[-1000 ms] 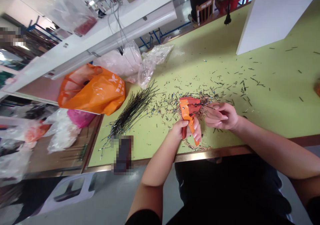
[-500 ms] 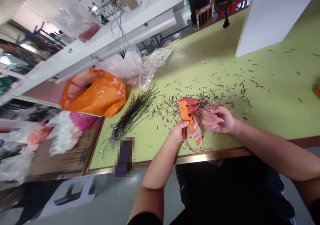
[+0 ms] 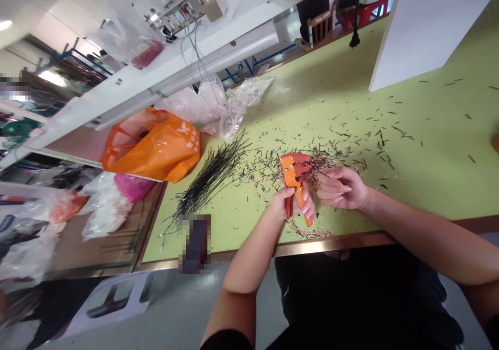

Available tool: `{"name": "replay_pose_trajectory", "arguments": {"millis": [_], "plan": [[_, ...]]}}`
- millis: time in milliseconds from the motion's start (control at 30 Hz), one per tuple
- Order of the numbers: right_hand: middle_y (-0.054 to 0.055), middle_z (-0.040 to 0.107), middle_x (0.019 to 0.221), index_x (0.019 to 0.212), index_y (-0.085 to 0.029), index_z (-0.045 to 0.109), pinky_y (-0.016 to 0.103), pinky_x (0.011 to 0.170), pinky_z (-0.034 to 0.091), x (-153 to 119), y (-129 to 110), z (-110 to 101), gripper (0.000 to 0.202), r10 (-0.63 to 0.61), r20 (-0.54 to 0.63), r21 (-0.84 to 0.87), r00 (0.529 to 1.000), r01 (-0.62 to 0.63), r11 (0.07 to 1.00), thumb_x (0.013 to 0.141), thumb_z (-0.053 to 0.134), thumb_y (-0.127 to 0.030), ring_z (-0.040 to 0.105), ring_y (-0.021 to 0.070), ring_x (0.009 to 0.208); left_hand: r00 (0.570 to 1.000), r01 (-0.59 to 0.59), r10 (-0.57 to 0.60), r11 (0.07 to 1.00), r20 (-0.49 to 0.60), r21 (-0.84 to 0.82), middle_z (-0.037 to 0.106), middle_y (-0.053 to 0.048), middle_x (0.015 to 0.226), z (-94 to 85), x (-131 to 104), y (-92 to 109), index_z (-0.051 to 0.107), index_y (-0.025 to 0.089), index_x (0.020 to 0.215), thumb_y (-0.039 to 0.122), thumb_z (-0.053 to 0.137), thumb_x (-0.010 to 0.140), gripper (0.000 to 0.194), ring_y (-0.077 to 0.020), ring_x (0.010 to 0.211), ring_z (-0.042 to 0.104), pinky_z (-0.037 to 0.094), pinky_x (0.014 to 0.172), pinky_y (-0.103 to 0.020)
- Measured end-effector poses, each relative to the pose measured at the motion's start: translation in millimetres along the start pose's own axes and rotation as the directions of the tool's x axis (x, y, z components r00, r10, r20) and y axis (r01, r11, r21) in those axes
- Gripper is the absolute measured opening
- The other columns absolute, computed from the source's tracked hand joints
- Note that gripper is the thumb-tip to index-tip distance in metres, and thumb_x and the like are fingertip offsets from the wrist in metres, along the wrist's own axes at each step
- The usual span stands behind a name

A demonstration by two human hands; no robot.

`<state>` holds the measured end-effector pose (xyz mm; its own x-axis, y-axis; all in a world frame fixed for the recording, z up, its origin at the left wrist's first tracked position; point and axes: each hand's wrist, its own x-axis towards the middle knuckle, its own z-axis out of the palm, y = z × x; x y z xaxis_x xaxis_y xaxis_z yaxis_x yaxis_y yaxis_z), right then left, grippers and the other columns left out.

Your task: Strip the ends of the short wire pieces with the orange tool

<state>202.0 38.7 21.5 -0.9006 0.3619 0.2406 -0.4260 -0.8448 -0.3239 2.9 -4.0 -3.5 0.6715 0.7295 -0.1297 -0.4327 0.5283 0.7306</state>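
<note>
My left hand [image 3: 279, 202] is wrapped round the handles of an orange and red wire stripper [image 3: 289, 172], held above the table with its jaws towards the right. Close by those jaws, my right hand [image 3: 345, 188] pinches a thin black wire [image 3: 324, 175] between thumb and fingers. Whether the wire's end sits inside the jaws is too small to tell. Beneath and around both hands lie many short black offcuts [image 3: 268, 158] and coppery strands. A loose bundle of long black wires [image 3: 212, 173] rests left of the stripper.
An orange bag [image 3: 159, 145] and clear plastic bags [image 3: 245, 103] sit along the table's far left side. At the right back a white panel [image 3: 417, 28] stands upright on the green table [image 3: 429, 184]. A blurred dark object [image 3: 196, 243] lies at the front edge.
The whole view has shifted slightly, with the scene a little further right. My hands keep nearly the same hold on the stripper and the wire.
</note>
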Motion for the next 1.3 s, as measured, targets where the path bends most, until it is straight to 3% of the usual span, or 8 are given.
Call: {"name": "replay_pose_trajectory", "arguments": {"millis": [300,667,867,1000,1100,1167,1300], "plan": [[-0.012,0.019,0.039,0.058,-0.020,0.033,0.013,0.046,0.034,1.7,-1.1,0.9,0.045,0.013,0.081,0.085,0.997,-0.020,0.996,0.093,0.062,-0.019,0.012,0.0071,0.040,0.998,0.028,-0.029,0.999,0.050,0.023,0.057,-0.001,0.053,1.3,0.2,0.7,0.057,0.020,0.072,0.069,0.077,0.067,0.053,-0.0204,0.048,0.057,0.049,0.054,-0.036],[-0.012,0.019,0.039,0.059,-0.021,0.035,0.015,0.044,0.036,2.0,1.8,-0.1,0.039,0.005,-0.010,0.104,1.000,-0.004,0.995,0.090,0.060,-0.018,0.012,0.0083,0.040,0.999,0.001,-0.002,0.999,0.042,0.034,0.052,0.002,0.049,5.3,-0.3,1.0,0.055,0.020,0.070,0.066,0.078,0.071,0.051,-0.0171,0.044,0.053,0.051,0.053,-0.034],[-0.011,0.016,0.039,0.059,-0.020,0.036,0.014,0.044,0.035,1.7,2.8,1.2,0.040,0.003,-0.054,0.083,0.999,0.002,0.997,0.091,0.060,-0.020,0.011,0.0092,0.041,1.000,-0.022,0.023,0.997,-0.020,0.074,0.043,0.005,0.043,7.2,0.9,0.1,0.050,0.021,0.065,0.066,0.078,0.072,0.054,-0.0137,0.037,0.045,0.047,0.047,-0.030],[-0.011,0.013,0.039,0.058,-0.021,0.037,0.015,0.042,0.031,3.0,2.4,4.7,0.040,-0.011,-0.117,0.015,0.993,0.012,1.000,0.088,0.064,-0.022,0.009,0.0097,0.041,0.998,-0.030,0.035,0.995,-0.047,0.096,0.039,0.007,0.041,6.7,0.2,-1.8,0.047,0.022,0.062,0.066,0.077,0.075,0.055,-0.0116,0.033,0.039,0.043,0.041,-0.028],[-0.010,0.017,0.040,0.058,-0.021,0.041,0.019,0.041,0.027,4.4,1.7,2.2,0.038,-0.070,-0.166,-0.163,0.984,0.043,0.986,0.088,0.064,-0.027,0.011,0.0096,0.042,0.997,-0.032,0.040,0.992,-0.062,0.119,0.037,0.008,0.040,8.5,-0.2,-2.7,0.043,0.022,0.060,0.068,0.076,0.075,0.059,-0.0102,0.032,0.037,0.040,0.040,-0.026],[-0.009,0.026,0.043,0.062,-0.020,0.050,0.022,0.043,0.027,4.7,0.7,-0.4,0.037,-0.172,-0.210,-0.406,0.962,0.074,0.911,0.093,0.062,-0.036,0.019,0.0098,0.042,0.997,-0.051,0.059,0.990,-0.058,0.132,0.037,0.008,0.040,11.0,0.0,-2.5,0.043,0.022,0.060,0.067,0.076,0.077,0.058,-0.0092,0.031,0.036,0.039,0.039,-0.025],[-0.004,0.048,0.056,0.078,-0.018,0.065,0.026,0.049,0.029,4.3,-3.2,2.8,0.047,-0.506,-0.209,-0.838,0.837,0.114,0.534,0.101,0.057,-0.059,0.037,0.0111,0.050,0.990,-0.109,0.120,0.985,-0.076,0.133,0.039,0.009,0.042,15.4,1.8,-2.3,0.045,0.021,0.063,0.063,0.075,0.083,0.055,-0.0077,0.032,0.035,0.040,0.039,-0.023]]}}
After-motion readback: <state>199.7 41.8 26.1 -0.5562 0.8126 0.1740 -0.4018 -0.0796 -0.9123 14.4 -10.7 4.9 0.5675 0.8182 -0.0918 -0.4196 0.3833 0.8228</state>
